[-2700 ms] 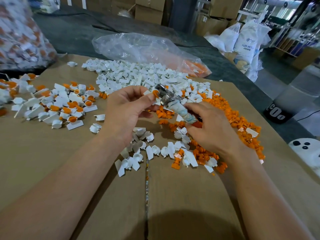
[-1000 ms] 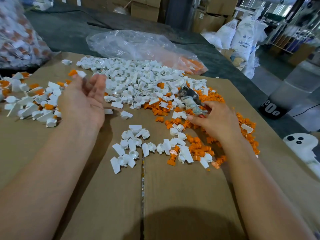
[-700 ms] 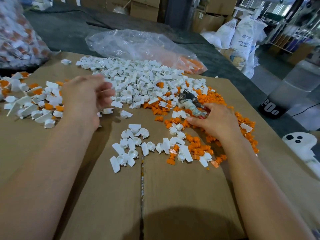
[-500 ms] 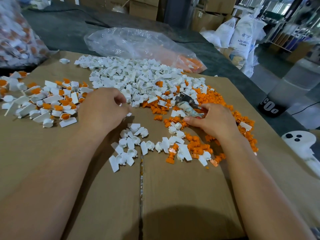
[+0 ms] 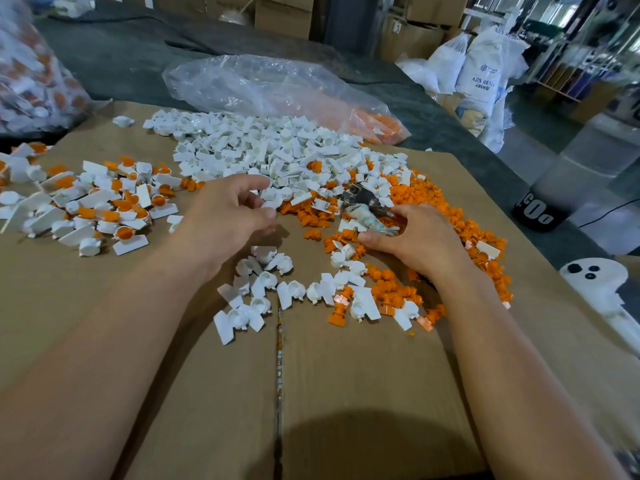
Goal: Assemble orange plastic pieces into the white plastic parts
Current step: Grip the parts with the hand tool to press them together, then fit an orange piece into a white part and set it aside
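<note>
Orange pieces [image 5: 427,197] lie in a loose heap at 2 to 3 o'clock on the cardboard-covered table [image 5: 363,375], pointing every way with no shared axis. White parts [image 5: 263,150] are piled at 12 o'clock. The left hand [image 5: 228,216], knuckles up and fingers curled, pinches one white part [image 5: 271,204] between thumb and fingertip at the pile's near edge; that part is too small to tell which way it points. The right hand [image 5: 422,237] rests on the orange pieces and hides some of them. Its fingers are wrapped round a tool [image 5: 363,209] whose long axis runs from 4 to 10 o'clock, metal head at the far end. The handle's end is hidden in the palm.
</note>
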The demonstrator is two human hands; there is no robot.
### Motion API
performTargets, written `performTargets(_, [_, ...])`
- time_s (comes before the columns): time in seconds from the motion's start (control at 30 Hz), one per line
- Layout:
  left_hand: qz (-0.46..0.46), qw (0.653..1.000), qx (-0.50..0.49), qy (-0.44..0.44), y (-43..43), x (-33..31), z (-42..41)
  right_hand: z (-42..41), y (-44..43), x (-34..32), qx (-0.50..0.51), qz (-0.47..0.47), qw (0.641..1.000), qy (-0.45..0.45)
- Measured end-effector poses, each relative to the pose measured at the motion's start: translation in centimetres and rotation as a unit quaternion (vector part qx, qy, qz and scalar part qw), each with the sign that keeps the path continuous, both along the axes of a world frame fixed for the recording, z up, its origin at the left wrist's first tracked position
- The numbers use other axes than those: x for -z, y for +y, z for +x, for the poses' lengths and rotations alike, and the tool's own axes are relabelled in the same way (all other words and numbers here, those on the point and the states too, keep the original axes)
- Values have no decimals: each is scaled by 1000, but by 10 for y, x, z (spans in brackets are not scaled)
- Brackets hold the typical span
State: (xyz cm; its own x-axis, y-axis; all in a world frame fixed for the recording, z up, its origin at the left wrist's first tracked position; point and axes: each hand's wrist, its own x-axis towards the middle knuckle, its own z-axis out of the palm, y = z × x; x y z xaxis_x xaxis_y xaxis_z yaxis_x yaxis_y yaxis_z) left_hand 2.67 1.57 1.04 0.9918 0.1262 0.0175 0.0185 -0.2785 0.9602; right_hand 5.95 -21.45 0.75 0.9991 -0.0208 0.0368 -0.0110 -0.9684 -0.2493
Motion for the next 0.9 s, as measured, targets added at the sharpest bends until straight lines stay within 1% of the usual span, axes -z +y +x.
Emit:
performTargets(0.03, [-36, 999, 12, 18, -2, -1, -1, -1, 1, -1, 1, 5, 1000, -7])
performTargets(0.1, [-94, 994, 30, 47, -4, -3, -2, -4, 4, -5, -8, 44, 996, -74])
performTargets(0.17, [-114, 991, 37, 58, -6, -4, -4, -11, 15, -9, -56, 102, 979, -169])
performTargets(0.2, [-114, 991, 39, 56, -6, -4, -4, -15, 23, -11, -94, 114, 971, -190])
performTargets(0.23, [-111, 992, 41, 53, -6, -5, -5, -19, 33, -11, -136, 111, 966, -189])
performTargets(0.3, [-112, 992, 48, 44, -7, -6, -6, -23, 50, -7, -207, 76, 963, -158])
performTargets(0.37, [-121, 990, 57, 37, -8, -7, -7, -22, 60, -1, -244, 28, 959, -138])
performTargets(0.53, [-120, 990, 72, 33, -9, -5, -8, -17, 64, 5, -263, -68, 957, -101])
performTargets(0.63, [-119, 989, 82, 39, -10, -5, -8, -19, 66, 6, -259, -75, 957, -110])
performTargets(0.8, [-110, 990, 85, 37, -11, -5, -9, -20, 69, 5, -247, -54, 961, -115])
performTargets(0.9, [-117, 989, 89, 26, -12, -6, -10, -18, 68, 8, -245, -78, 959, -118])
